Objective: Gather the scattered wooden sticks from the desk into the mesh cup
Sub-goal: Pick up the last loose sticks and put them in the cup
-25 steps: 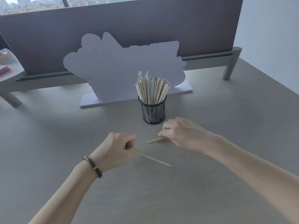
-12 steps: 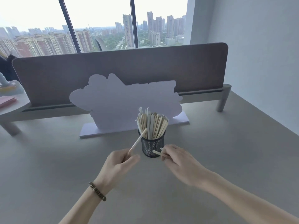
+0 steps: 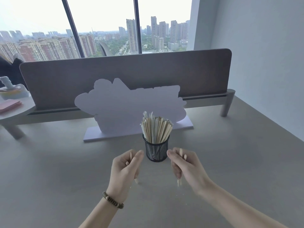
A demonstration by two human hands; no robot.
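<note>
Wooden sticks (image 3: pixel 156 129) stand upright, packed in the mesh cup (image 3: pixel 156 151).

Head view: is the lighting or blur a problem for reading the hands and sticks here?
Head view: bright window backlight washes the sky out and dims the desk; wide-angle bending at the edges; sticks in the left hand and right hand slightly soft, yet each grip reads; mesh cup sharp.

Left hand (image 3: pixel 125 168) raised, fingers curled round an upright stick (image 3: pixel 131 156). Right hand (image 3: pixel 185 167) alongside, pinching two sticks (image 3: pixel 181 152) upright.
</note>
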